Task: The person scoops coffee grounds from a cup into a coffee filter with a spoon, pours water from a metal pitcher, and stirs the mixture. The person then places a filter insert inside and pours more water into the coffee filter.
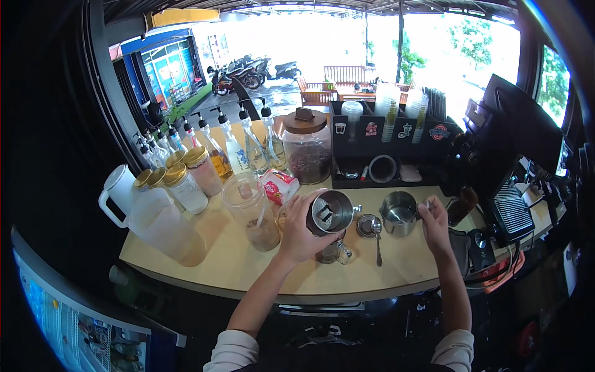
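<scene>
My left hand [302, 232] is wrapped round a round metal cup [339, 201], tilted so that I see into its open top. Dark reflections show on its inner wall; its contents I cannot make out. Just below it stands a small glass mug [328, 254], partly hidden by the cup and hand. At the right, my right hand [436, 220] is closed on the handle of a stainless steel milk pitcher [398, 214], which is upright at the counter. Between the two vessels a spoon [379, 245] rests against a small round metal dish [367, 224].
A clear plastic jar [251, 211] with brown powder, lidded jars [186, 189], a frosted jug [161, 229] and pump bottles [223, 155] crowd the left of the counter [285, 276]. A coffee bean jar [308, 146] and black cup organizer [390, 146] stand behind. A machine [514, 204] is at right.
</scene>
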`<state>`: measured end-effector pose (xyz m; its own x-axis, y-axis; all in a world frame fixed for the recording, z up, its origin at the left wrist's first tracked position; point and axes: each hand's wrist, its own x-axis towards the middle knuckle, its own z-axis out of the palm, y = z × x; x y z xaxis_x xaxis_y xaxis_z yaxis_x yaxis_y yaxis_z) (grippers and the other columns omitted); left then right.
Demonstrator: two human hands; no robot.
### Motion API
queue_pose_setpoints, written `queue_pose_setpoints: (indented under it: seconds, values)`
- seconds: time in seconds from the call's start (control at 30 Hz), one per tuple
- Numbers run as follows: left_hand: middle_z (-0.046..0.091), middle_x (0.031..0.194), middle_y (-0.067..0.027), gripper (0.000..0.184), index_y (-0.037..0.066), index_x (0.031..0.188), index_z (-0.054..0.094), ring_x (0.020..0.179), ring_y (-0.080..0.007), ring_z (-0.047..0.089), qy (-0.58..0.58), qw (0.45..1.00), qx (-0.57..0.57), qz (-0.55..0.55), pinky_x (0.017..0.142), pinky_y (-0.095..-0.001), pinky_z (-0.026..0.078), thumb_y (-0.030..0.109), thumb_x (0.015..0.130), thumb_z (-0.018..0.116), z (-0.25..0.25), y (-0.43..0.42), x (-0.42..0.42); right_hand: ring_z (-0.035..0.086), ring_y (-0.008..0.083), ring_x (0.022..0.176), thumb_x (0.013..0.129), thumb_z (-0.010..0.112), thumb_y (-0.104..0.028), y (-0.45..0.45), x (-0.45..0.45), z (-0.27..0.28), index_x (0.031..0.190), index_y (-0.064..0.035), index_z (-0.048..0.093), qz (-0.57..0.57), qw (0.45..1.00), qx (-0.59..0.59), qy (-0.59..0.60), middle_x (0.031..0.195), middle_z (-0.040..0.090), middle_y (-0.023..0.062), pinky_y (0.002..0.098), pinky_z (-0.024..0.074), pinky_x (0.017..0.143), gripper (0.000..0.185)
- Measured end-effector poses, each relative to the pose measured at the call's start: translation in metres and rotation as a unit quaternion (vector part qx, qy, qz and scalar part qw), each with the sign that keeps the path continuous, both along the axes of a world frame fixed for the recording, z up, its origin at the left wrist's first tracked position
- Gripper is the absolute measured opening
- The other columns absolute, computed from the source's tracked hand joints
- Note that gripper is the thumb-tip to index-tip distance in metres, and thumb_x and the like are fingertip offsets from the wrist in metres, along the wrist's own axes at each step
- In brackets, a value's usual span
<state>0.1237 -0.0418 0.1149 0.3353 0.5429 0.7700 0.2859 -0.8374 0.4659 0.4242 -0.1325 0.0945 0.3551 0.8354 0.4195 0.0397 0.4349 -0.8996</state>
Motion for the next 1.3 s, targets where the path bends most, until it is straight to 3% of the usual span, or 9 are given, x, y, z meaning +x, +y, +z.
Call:
queue_pose_setpoints:
  seconds: [0.07, 0.1, 0.2, 0.33, 0.63, 0.93, 1.3]
  values:
    - [0.061, 0.116, -0.008, 0.081, 0.01, 0.127, 0.049, 0.11, -0.0266, 0.058, 0.028, 1.0, 0.01, 0.011, 0.106, -0.0481, 0.028, 0.032, 0.058, 0.085, 0.004, 0.0, -0.001, 0.046, 0.0038, 0.075, 0.091, 0.06, -0.006, 0.002, -0.012, 0.028, 0.087, -0.0078, 0.047, 0.028, 0.999, 0.021, -0.014, 0.078, 0.049, -0.0036, 0.0212, 0.038, 0.07, 0.013]
    - [0.061, 0.116, -0.007, 0.082, 0.012, 0.127, 0.049, 0.11, -0.0241, 0.058, 0.056, 0.998, 0.02, 0.022, 0.108, -0.049, 0.025, 0.035, 0.058, 0.085, 0.007, 0.0, -0.002, 0.039, 0.0007, 0.074, 0.091, 0.059, -0.005, 0.003, -0.014, 0.038, 0.087, -0.0086, 0.047, 0.04, 0.999, 0.01, -0.028, 0.078, 0.041, -0.0068, 0.0184, 0.0327, 0.07, 0.013]
    - [0.062, 0.116, -0.0057, 0.083, 0.014, 0.128, 0.049, 0.11, -0.0209, 0.059, 0.104, 0.993, 0.032, 0.037, 0.109, -0.0489, 0.023, 0.041, 0.057, 0.083, 0.016, 0.0, -0.005, 0.045, 0.0013, 0.073, 0.09, 0.061, -0.006, 0.005, -0.029, 0.069, 0.086, -0.008, 0.048, 0.049, 0.997, 0.015, -0.054, 0.077, 0.045, -0.0056, 0.0184, 0.0392, 0.069, 0.014]
    - [0.062, 0.116, -0.0047, 0.083, 0.015, 0.128, 0.051, 0.108, -0.0209, 0.06, 0.15, 0.987, 0.044, 0.049, 0.108, -0.0491, 0.022, 0.046, 0.057, 0.081, 0.023, 0.003, -0.008, 0.042, 0.0001, 0.068, 0.089, 0.062, -0.005, 0.011, -0.043, 0.093, 0.084, -0.0069, 0.046, 0.076, 0.994, 0.013, -0.08, 0.075, 0.043, -0.0056, 0.0173, 0.0386, 0.061, 0.017]
    - [0.063, 0.115, -0.0038, 0.086, 0.015, 0.127, 0.053, 0.106, -0.0199, 0.06, 0.191, 0.979, 0.033, 0.066, 0.101, -0.0461, 0.027, 0.051, 0.054, 0.082, 0.036, -0.001, -0.012, 0.035, 0.0022, 0.066, 0.086, 0.064, -0.006, 0.027, -0.055, 0.108, 0.08, -0.0045, 0.044, 0.035, 0.974, -0.015, -0.223, 0.071, 0.037, -0.0052, 0.0194, 0.0352, 0.059, 0.021]
    - [0.064, 0.111, -0.0071, 0.084, 0.013, 0.126, 0.055, 0.104, -0.0219, 0.062, 0.195, 0.979, 0.024, 0.06, 0.102, -0.0449, 0.029, 0.056, 0.057, 0.078, 0.039, -0.002, -0.012, 0.037, 0.0027, 0.067, 0.084, 0.066, -0.007, 0.03, -0.069, 0.116, 0.08, -0.0034, 0.045, 0.012, 0.962, -0.025, -0.271, 0.07, 0.043, -0.0034, 0.0207, 0.035, 0.059, 0.022]
    - [0.065, 0.11, -0.007, 0.084, 0.014, 0.126, 0.055, 0.101, -0.0213, 0.063, 0.199, 0.978, 0.011, 0.055, 0.102, -0.0441, 0.028, 0.057, 0.057, 0.077, 0.036, -0.001, -0.011, 0.034, 0.003, 0.062, 0.084, 0.066, -0.009, 0.034, -0.075, 0.116, 0.08, -0.0023, 0.043, 0.006, 0.955, -0.015, -0.297, 0.066, 0.04, -0.0031, 0.0224, 0.0332, 0.053, 0.024]
